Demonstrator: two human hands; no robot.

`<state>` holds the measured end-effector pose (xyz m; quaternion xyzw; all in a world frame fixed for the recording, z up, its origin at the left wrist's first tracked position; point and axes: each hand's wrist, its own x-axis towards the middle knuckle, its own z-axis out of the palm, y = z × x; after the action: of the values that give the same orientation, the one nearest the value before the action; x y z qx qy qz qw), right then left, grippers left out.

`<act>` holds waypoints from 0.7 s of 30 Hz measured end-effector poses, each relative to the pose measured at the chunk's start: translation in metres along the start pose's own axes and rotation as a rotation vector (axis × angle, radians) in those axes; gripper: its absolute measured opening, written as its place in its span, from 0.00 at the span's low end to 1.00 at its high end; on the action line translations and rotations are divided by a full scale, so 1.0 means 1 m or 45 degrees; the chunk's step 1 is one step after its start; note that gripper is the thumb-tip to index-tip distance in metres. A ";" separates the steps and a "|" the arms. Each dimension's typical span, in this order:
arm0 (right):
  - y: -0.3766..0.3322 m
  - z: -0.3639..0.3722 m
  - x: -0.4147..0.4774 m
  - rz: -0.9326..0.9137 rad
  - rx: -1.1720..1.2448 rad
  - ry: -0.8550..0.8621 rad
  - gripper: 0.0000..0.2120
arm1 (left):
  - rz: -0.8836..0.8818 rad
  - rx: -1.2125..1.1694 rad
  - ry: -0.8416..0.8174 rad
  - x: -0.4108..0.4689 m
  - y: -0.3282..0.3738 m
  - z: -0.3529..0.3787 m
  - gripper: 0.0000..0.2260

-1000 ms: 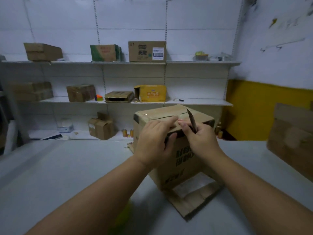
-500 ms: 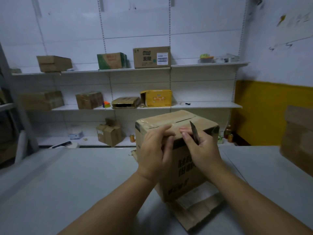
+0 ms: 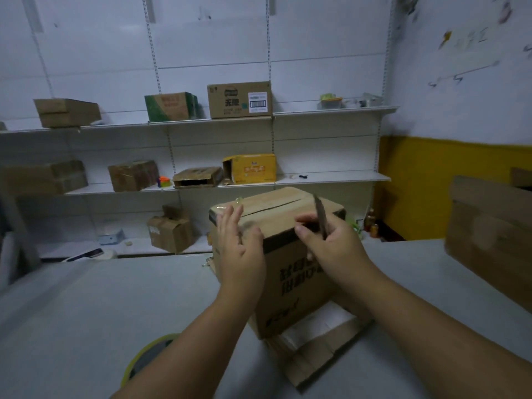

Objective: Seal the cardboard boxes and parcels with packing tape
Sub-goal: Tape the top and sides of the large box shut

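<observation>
- Box (image 3: pixel 290 272) stands upright mid-table (image 3: pixel 86 298), a bit right of centre, on flat cardboard (image 3: pixel 319 352) that sticks out past its near-right side.
- Top flaps down; seam slit runs along the top, not fully covered. Dark tape band wraps the upper front edge and left corner.
- L hand (image 3: pixel 239 251): fingers spread and apart, palm flat on box's front-left upper edge, holding nothing. Blurred.
- R hand (image 3: pixel 331 243): pinched closed on a thin dark blade (image 3: pixel 321 216) that points up over the top front edge. Can't tell what kind of blade.
- Tape roll (image 3: pixel 149 355), yellow-green rim, on table near L forearm, partly hidden by it.
- Room: table bare and wide to the left of box and in front; near edge out of frame. Far edge just behind box, then a gap to shelves (image 3: pixel 331 178).
- Right: big cardboard piece (image 3: pixel 489 234) on table, well apart from box, blocks that side.
- Writing: dark Chinese characters on box front, blurred, unreadable. Shelf carton (image 3: pixel 230 100), top shelf, has Chinese print plus white barcode label; text too small to make out.
- Yellow carton (image 3: pixel 250 168) mid shelf, end flap open, print unreadable. Green carton (image 3: pixel 169 106) top shelf, left of the labelled one.
- More plain brown cartons on left shelves and one low down, flaps loose.
- Right wall: yellow lower band, white above w/ scribbles.
</observation>
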<state>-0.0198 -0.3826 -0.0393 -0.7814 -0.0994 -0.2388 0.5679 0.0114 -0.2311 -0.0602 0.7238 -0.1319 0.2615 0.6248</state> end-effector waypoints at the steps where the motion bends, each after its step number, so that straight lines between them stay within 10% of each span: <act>1: 0.000 -0.006 -0.007 0.022 0.026 0.114 0.04 | -0.007 0.002 -0.002 0.000 -0.001 -0.001 0.23; 8: 0.053 -0.020 -0.077 0.544 0.344 -0.078 0.09 | 0.012 0.097 -0.046 0.002 -0.002 -0.004 0.21; 21: 0.074 -0.022 -0.098 0.527 0.144 -0.223 0.12 | 0.069 0.202 -0.091 0.012 -0.008 -0.019 0.18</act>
<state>-0.0792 -0.4164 -0.1435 -0.7698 0.0010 -0.0426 0.6368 0.0212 -0.2098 -0.0585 0.7759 -0.1525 0.2619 0.5533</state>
